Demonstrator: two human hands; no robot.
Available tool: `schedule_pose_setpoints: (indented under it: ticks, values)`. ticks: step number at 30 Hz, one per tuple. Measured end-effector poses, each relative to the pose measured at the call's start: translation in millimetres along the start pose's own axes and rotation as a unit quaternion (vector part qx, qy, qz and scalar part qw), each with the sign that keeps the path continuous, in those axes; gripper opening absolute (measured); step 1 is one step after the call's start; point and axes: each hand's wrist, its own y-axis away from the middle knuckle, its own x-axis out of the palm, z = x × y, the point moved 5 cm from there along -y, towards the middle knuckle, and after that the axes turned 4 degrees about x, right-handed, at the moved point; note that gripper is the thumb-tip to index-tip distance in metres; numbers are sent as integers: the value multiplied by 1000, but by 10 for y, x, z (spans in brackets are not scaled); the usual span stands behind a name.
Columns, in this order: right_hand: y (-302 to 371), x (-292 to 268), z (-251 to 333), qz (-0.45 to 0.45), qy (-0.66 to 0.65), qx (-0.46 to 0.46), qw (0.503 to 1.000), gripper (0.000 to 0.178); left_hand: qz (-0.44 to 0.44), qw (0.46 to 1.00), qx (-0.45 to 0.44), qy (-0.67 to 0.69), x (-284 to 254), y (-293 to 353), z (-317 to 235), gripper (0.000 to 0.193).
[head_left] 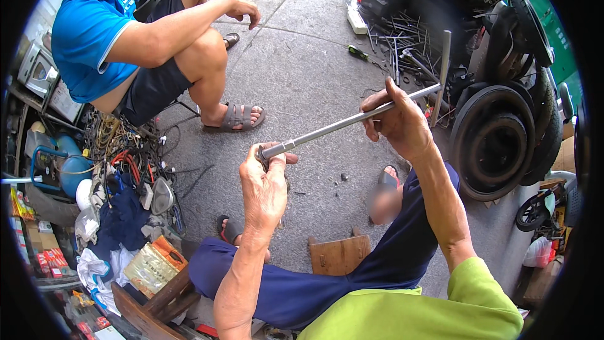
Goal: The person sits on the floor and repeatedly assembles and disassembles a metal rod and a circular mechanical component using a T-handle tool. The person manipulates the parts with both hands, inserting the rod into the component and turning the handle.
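A long silver T-handle socket wrench (pixel 333 127) slants across the middle, its crossbar at the upper right and its thicker socket end at the lower left. My left hand (pixel 263 192) is closed round the socket end, thumb and fingers pinching there. Something small and dark shows at that end, partly covered by the fingers; I cannot make out what it is. Near the crossbar, my right hand (pixel 404 123) grips the shaft between thumb and fingers. The wrench is held off the ground above my knees.
A small wooden stool (pixel 340 255) stands between my feet. Opposite on the left sits a person in a blue shirt (pixel 94 44). Loose tools (pixel 409 41) lie at the upper right, beside stacked tyres and wheels (pixel 494 141). Cables and cloths (pixel 129 214) crowd the left side.
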Motion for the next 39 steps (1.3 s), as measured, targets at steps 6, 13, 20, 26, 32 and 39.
schedule_pose_setpoints:
  ticks: [6, 13, 20, 26, 32, 39]
  values:
    - [89, -106, 68, -137, 165, -9, 977, 43, 4, 999, -34, 16, -10, -37, 102, 12]
    - [99, -107, 106, -114, 88, -30, 989, 32, 11, 998, -61, -9, 58, -13, 55, 12]
    - [137, -19, 206, -58, 117, -24, 991, 32, 8, 999, -52, 2, 50, -45, 105, 11]
    - [132, -76, 157, -27, 89, -11, 996, 28, 1, 999, -33, 7, 10, -73, 69, 10]
    - [106, -125, 83, -29, 68, -12, 997, 24, -10, 1000, -5, -21, -7, -66, -14, 12]
    - [69, -83, 65, -42, -15, -20, 999, 27, -6, 999, 10, -53, 39, 13, -89, 12]
